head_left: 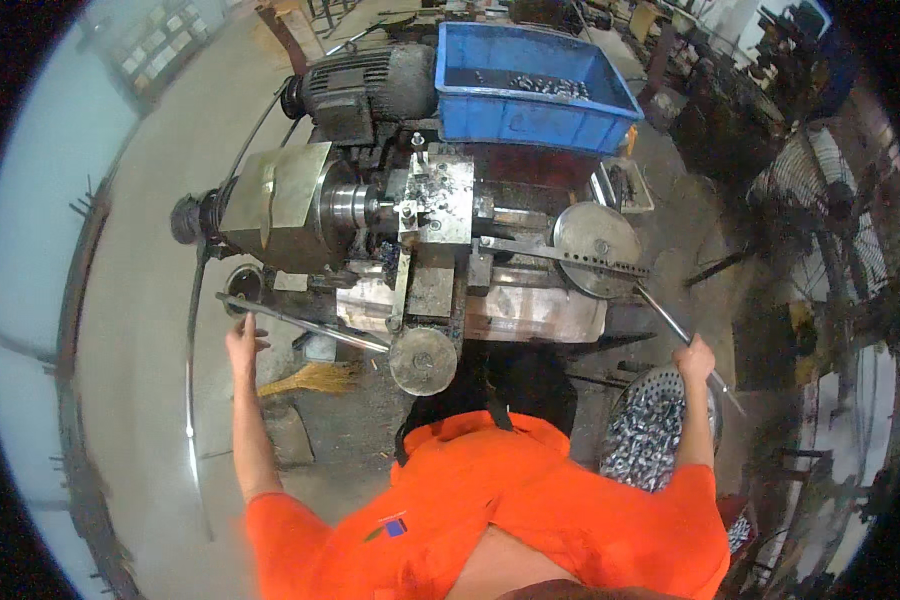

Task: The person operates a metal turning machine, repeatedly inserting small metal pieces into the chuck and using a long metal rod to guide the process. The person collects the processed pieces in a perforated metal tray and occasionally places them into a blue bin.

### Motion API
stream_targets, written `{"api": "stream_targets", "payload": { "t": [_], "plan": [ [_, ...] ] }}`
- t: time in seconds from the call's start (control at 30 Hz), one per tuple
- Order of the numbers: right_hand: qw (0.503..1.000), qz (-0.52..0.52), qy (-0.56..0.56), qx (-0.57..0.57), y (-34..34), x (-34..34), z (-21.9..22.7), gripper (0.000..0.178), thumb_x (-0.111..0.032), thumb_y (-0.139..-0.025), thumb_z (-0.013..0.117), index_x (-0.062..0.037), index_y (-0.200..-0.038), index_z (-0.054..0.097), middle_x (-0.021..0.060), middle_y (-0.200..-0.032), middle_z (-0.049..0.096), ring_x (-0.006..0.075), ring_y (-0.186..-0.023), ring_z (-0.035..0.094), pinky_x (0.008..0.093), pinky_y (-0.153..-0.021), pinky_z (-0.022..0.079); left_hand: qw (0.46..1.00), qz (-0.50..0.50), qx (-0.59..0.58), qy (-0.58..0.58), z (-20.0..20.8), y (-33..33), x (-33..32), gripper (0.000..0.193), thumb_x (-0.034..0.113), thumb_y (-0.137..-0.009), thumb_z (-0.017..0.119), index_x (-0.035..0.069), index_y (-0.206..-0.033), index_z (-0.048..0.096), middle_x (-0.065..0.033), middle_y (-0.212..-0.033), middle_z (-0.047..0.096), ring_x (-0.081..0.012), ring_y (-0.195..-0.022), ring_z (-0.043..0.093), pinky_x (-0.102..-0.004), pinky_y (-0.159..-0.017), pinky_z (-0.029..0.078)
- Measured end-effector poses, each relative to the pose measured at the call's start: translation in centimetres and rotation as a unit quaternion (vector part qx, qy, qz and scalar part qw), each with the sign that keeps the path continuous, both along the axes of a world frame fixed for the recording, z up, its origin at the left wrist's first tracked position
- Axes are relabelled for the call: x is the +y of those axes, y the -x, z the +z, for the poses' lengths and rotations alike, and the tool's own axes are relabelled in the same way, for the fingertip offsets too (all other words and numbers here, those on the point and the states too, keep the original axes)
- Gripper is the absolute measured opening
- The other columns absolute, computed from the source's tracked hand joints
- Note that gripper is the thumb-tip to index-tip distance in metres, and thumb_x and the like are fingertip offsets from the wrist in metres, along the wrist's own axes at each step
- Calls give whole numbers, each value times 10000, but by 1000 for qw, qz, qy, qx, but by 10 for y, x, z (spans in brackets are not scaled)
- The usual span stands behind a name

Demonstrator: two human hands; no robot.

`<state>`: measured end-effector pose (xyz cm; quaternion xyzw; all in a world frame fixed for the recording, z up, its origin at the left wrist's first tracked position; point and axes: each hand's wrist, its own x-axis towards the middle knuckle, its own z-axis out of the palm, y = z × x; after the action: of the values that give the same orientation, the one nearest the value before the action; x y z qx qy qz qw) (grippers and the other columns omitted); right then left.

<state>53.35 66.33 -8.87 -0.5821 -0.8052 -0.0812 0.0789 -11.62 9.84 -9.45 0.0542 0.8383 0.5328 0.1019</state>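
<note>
A small lathe (440, 200) stands in front of me with a round disc on each of two levers. My right hand (695, 358) is wrapped around the metal lever bar (665, 308), which slants down from the large disc (597, 245) at the right. At the left, my left hand (244, 345) is just below the outer end of another lever bar (320, 329), its fingers apart. Whether a fingertip touches that bar, I cannot tell. This bar runs to the smaller disc (423, 361) near my waist. Around the chuck (345, 208), any workpiece is too small to make out.
A blue bin (535, 118) with small metal parts sits behind the lathe, beside a motor (370, 85). Below my right forearm is a perforated bowl (660, 378) heaped with shiny metal parts. A straw broom (315, 378) lies at the left. A fan (820, 200) stands far right.
</note>
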Motion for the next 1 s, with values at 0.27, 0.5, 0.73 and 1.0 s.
{"api": "stream_targets", "payload": {
  "t": [0.27, 0.5, 0.73, 1.0],
  "plan": [
    [959, 5, 215, 186, 21, -143, 3, 351, -276, -581, 575, -7, -806, 566, 234, -685, 573, 406, -674, 571, 460, -605, 449, 996, 47, -41, -60, 12, -22, 70, 385, 297, -846, 547, -79, -898, 479, -171, -686, 576, -261, -480, 596, -366, -386, 521],
    [912, -26, 265, 313, 50, -177, 33, 286, -233, -597, 585, -2, -753, 523, 177, -607, 542, 334, -580, 547, 398, -545, 425, 997, 57, -46, -24, 7, -15, 69, 351, 278, -836, 546, -65, -791, 483, -157, -657, 574, -265, -441, 574, -373, -372, 519],
    [893, -17, 298, 336, 28, -163, -25, 320, -219, -588, 610, 13, -791, 521, 169, -585, 529, 324, -538, 525, 400, -525, 420, 993, 42, -111, 17, 21, -13, 68, 368, 285, -824, 530, -82, -832, 503, -185, -636, 561, -308, -473, 589, -412, -389, 507],
    [995, -32, 93, -16, -7, -35, 15, 340, -289, -616, 643, -39, -838, 578, 182, -805, 603, 374, -724, 580, 460, -655, 465, 991, 23, -131, 22, 25, -22, 74, 360, 263, -857, 486, -86, -933, 527, -183, -614, 565, -285, -470, 590, -383, -393, 508]
  ]
}}
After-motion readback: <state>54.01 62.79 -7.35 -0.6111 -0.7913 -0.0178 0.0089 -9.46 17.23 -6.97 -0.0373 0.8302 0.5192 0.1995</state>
